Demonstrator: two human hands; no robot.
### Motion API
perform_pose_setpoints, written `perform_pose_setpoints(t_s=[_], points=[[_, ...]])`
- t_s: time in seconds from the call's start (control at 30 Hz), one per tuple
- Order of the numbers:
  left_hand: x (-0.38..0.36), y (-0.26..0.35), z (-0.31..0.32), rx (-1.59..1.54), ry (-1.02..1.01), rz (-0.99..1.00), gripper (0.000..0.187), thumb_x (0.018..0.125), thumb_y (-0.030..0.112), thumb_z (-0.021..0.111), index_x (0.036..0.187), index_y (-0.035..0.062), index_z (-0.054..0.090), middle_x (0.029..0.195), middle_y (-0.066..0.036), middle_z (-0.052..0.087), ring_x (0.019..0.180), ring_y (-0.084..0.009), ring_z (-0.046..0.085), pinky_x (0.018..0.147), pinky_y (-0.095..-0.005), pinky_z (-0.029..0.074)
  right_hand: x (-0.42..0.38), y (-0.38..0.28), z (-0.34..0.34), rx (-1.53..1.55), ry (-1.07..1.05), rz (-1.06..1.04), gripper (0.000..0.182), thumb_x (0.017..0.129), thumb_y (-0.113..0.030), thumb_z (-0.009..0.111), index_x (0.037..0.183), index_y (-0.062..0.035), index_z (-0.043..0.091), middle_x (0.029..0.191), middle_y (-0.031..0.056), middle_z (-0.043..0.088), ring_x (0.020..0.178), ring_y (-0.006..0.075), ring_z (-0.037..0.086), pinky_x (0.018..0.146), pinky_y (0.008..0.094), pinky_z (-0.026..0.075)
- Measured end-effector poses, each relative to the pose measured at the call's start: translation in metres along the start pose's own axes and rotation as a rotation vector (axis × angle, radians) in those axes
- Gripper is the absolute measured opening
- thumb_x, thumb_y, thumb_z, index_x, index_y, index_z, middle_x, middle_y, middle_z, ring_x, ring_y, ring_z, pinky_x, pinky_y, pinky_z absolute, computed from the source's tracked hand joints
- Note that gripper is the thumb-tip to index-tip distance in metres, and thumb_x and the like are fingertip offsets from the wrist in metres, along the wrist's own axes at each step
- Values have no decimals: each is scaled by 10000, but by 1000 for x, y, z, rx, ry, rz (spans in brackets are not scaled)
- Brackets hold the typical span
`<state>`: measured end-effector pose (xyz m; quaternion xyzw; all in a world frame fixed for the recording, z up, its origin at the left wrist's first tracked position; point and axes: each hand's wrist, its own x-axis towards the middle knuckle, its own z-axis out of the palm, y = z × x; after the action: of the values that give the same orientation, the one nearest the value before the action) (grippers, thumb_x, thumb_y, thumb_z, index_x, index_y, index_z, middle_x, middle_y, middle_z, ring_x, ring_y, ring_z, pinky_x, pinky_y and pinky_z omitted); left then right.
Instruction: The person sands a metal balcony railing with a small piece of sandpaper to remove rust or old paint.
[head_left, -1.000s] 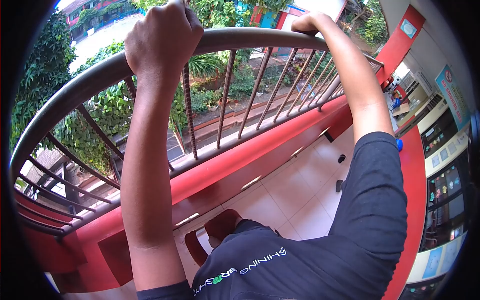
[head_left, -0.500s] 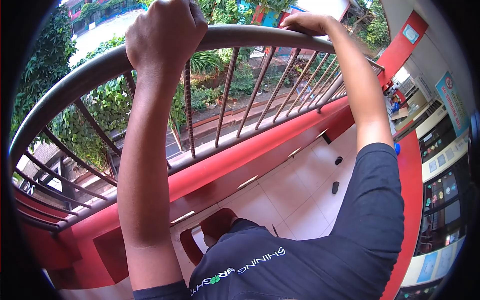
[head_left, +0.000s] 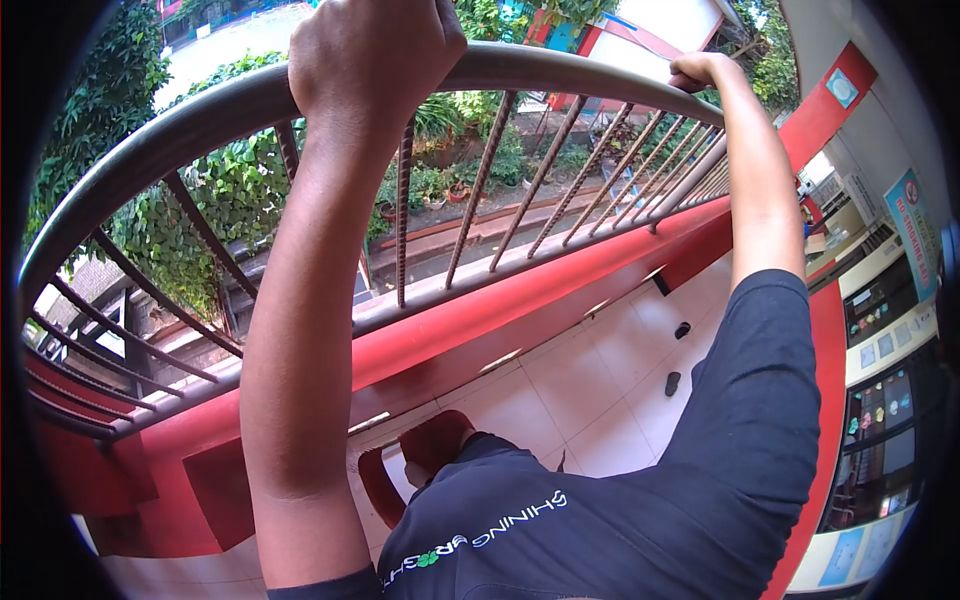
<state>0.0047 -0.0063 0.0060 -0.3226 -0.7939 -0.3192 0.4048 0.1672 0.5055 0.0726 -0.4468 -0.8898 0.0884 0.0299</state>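
A dark metal handrail (head_left: pixel 570 70) curves across the upper part of the head view, with ribbed upright bars (head_left: pixel 480 190) below it. My left hand (head_left: pixel 372 55) is closed over the rail near the top edge; its fingers are mostly hidden behind the back of the hand. Farther right, my right hand (head_left: pixel 708 72) rests at the rail with its fingers curled in around it. Both arms reach forward from a black shirt (head_left: pixel 600 530) with white lettering.
Below the bars runs a red ledge (head_left: pixel 470 335), beside a tiled floor (head_left: pixel 560 390). Dark slippers (head_left: pixel 672 384) lie on the tiles. A red chair (head_left: pixel 378 485) stands near my body. Leafy plants (head_left: pixel 200 230) grow beyond the railing. A no-smoking sign (head_left: pixel 910 225) hangs at right.
My right hand has shifted right along the rail, and its fingers, flatter before, are now curled. The view has shifted slightly, with my left hand still closed at the rail.
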Motion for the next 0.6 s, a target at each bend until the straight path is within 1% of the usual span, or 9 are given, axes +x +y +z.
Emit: perform_pose_setpoints(t_s=[0.03,0.1,0.17,0.23,0.27,0.37,0.47,0.57,0.6], points=[[1,0,1,-3,24,21,251,951,151,541,827,49,735,621,-141,670,553,-233,691,498,-403,557,-8,-20,-21,-110,-171,133,332,1000,-263,451,831,-109,692,789,53,708,681,146,607,674,336,487],[-7,4,-1,9,103,45,250,948,150,545,804,44,721,614,-145,665,555,-245,694,507,-413,560,-65,-79,6,-534,-107,-316,347,1019,-249,441,970,-52,724,924,75,741,812,174,661,748,335,527],[-7,4,-4,34,163,75,253,944,148,541,801,42,721,602,-139,657,524,-227,674,476,-396,544,-116,-129,25,-348,-175,-800,378,1010,-274,466,1150,-13,701,1042,97,758,942,191,705,882,361,558],[-1,1,1,9,11,25,254,941,148,539,796,45,720,592,-130,650,503,-213,657,455,-387,531,-116,-130,23,265,-487,-215,396,1009,-329,501,1166,-43,726,1078,110,767,943,192,720,891,377,554],[3,-1,2,-11,-124,-20,255,937,147,536,791,48,720,582,-122,643,482,-198,640,434,-379,519,-113,-123,16,-97,-279,-85,396,992,-345,536,1161,-59,752,1103,118,769,921,191,737,888,380,558],[2,-2,4,-27,-16,22,257,932,146,534,781,50,718,563,-107,628,454,-172,608,400,-365,492,-69,-105,14,-690,-166,-292,406,973,-353,575,1136,-27,754,1121,117,764,992,163,732,895,379,554],[2,-4,7,-22,64,51,272,936,150,529,745,56,698,545,-105,615,446,-169,600,392,-361,481,-133,-183,30,172,-334,-541,364,979,-355,580,1064,-36,735,1018,75,757,901,130,688,829,338,535],[-1,-6,7,-12,46,79,288,938,150,523,705,67,671,526,-103,602,428,-162,589,369,-354,462,-114,-176,24,134,-455,-272,281,947,-294,543,1002,-81,718,839,18,710,717,128,617,713,341,473],[1,-8,6,-18,38,82,300,939,151,520,683,75,656,514,-100,595,417,-158,582,356,-352,452,-98,-168,15,-339,-294,-100,254,912,-219,530,980,-65,720,830,55,715,717,143,646,702,365,505]])
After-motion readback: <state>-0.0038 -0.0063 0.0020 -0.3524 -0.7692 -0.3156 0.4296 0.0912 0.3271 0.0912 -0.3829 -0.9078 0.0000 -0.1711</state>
